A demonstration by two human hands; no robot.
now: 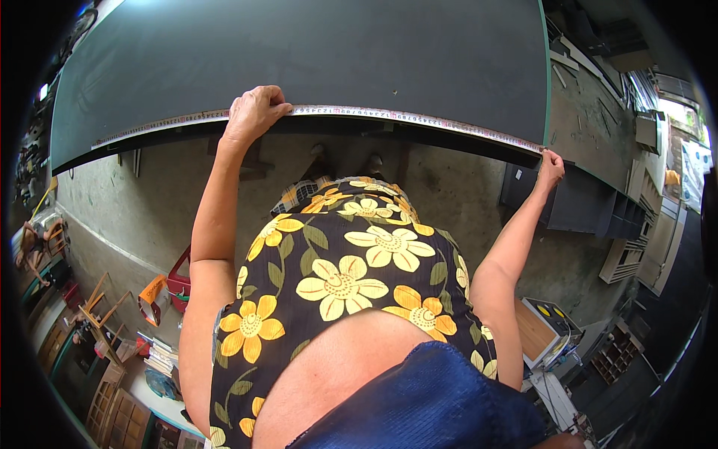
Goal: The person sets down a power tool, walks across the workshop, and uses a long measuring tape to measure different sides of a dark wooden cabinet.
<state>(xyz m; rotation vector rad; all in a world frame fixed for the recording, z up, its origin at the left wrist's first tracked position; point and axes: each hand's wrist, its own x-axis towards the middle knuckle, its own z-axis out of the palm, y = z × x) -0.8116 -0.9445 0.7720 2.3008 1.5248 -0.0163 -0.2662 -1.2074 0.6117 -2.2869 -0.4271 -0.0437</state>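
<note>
A large dark grey panel (336,56) with a pale green edge lies in front of me. Along its near edge runs a white measuring tape (404,116) with dark and red marks, stretched nearly the full width. My left hand (256,114) is closed over the tape left of the middle, thumb and fingers pressed together at the panel's edge. At the near right corner, my right hand (552,166) pinches the tape's end between thumb and fingers. The tape continues leftward past my left hand; no case shows.
Dark shelving (591,206) stands on the floor to the right, with wood strips (580,56) beyond. A machine with a wooden top (537,333) is at lower right. At left are an orange object (154,298), wooden frames (105,314) and another person (31,251).
</note>
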